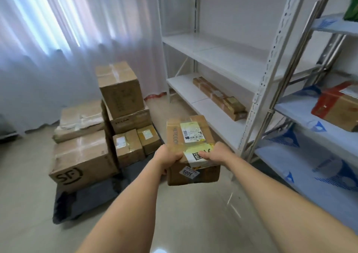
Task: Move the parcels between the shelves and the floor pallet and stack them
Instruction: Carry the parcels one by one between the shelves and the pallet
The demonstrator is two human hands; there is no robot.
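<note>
White curtains [58, 39] hang behind a tiled floor [184, 223] where we see a dark floor pallet [85, 200] loaded with stacked parcels [85, 155]. Our left hand [168, 158] and right hand [215, 154] each curl round a near corner of one labelled parcel [190, 142], held in the air between the two grips. Left of them sits the stack; right and beyond stand white shelves [222, 59], a long flat parcel [219, 97] lying on a lower one.
</note>
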